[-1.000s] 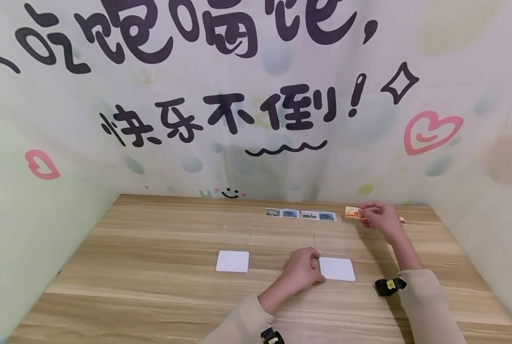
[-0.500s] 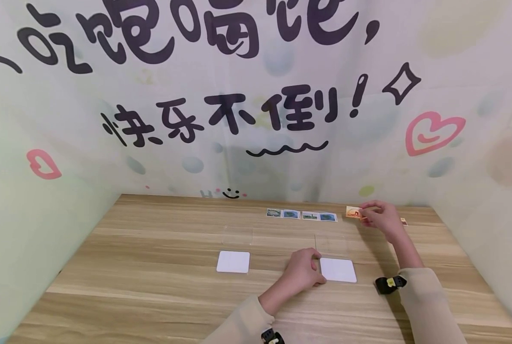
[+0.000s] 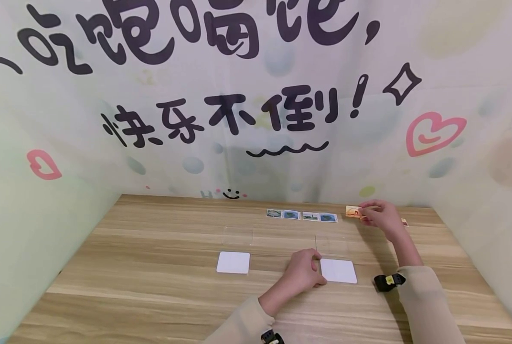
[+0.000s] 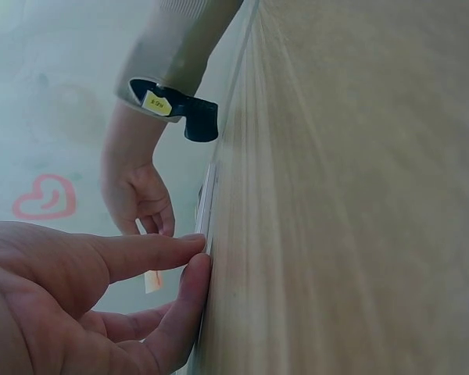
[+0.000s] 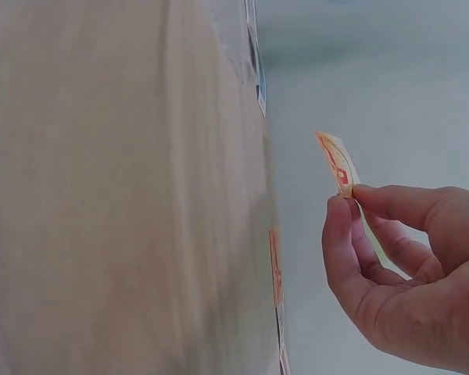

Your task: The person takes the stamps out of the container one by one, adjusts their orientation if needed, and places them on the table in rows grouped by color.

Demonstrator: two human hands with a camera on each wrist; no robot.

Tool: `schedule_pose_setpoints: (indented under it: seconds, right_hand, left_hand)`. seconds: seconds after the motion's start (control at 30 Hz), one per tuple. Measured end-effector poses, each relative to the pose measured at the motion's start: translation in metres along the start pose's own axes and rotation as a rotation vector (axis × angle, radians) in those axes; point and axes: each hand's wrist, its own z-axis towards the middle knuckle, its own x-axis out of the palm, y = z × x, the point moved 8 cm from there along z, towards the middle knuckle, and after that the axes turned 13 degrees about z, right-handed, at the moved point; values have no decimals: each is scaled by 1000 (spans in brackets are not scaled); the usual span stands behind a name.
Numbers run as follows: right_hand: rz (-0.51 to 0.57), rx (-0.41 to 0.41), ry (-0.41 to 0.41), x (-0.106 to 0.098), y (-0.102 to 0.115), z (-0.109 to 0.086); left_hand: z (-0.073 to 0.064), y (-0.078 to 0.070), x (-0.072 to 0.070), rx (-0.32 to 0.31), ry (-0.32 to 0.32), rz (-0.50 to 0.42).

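Note:
My right hand is raised over the back right of the table, pinching an orange-and-cream stamp between thumb and fingertips. In the left wrist view, part of that stamp shows beyond the left hand. My left hand rests on the table with bent, spread fingers. Its thumb and a fingertip touch the left edge of a white card. Above this card lies a clear plastic rectangle, faint against the wood. Another orange stamp lies on the table below the right hand.
A second white card lies to the left, with a clear rectangle above it. Several blue and green stamps line the back of the table. Beyond the right hand, a small stamp edge shows. A printed cloth hangs behind.
Almost nothing differs. Both hands keep their places, the right with the stamp and the left at the white card. The head view has shifted very slightly.

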Motion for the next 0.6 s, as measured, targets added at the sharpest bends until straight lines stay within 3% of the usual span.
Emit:
schedule_pose_setpoints:
  seconds: [0.6]
  right_hand:
    - [-18, 17, 29, -2, -8, 2]
  left_hand:
    - [-1, -1, -1, 1, -10, 13]
